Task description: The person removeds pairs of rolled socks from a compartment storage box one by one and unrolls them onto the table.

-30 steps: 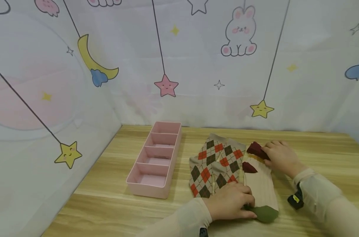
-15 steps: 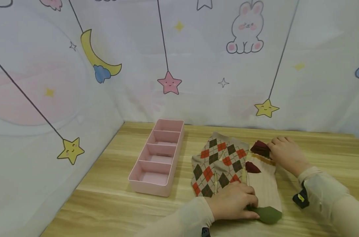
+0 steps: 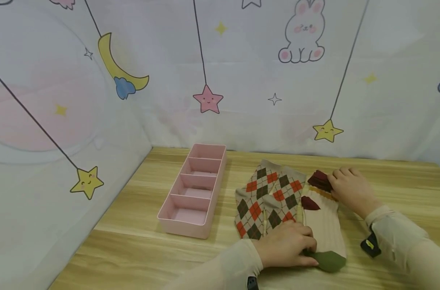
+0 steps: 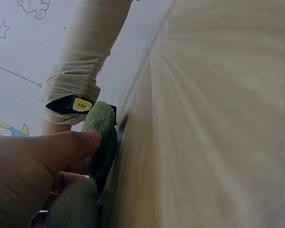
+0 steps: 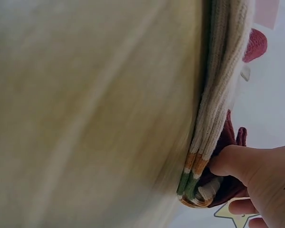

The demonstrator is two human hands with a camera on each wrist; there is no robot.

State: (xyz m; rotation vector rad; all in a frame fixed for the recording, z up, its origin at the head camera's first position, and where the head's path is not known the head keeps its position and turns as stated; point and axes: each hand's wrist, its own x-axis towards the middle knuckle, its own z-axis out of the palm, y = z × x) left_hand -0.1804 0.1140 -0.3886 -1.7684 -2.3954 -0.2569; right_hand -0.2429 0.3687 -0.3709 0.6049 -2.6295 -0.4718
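A cream sock (image 3: 322, 225) with a maroon heel, green toe and mustard band lies flat on the table. My right hand (image 3: 354, 191) pinches its bunched maroon cuff (image 5: 228, 183), the thumb against the mustard band in the right wrist view. Stacked layers of knit show at that sock's edge. My left hand (image 3: 287, 245) holds the near end, thumb at the green toe (image 4: 100, 121) and fingers curled over it. To the left lies a pair of argyle socks (image 3: 254, 209) in beige, red and dark green; the left hand covers part of their near end.
Left of the socks, a pink box (image 3: 200, 231) with several compartments stands on the wood-grain table (image 3: 133, 249). A white printed cloth (image 3: 241, 129) hangs behind the table and on the left side.
The head view has shifted a little. The maroon cuff sits slightly more folded under my right hand; both hands stay at the same ends of the cream sock.
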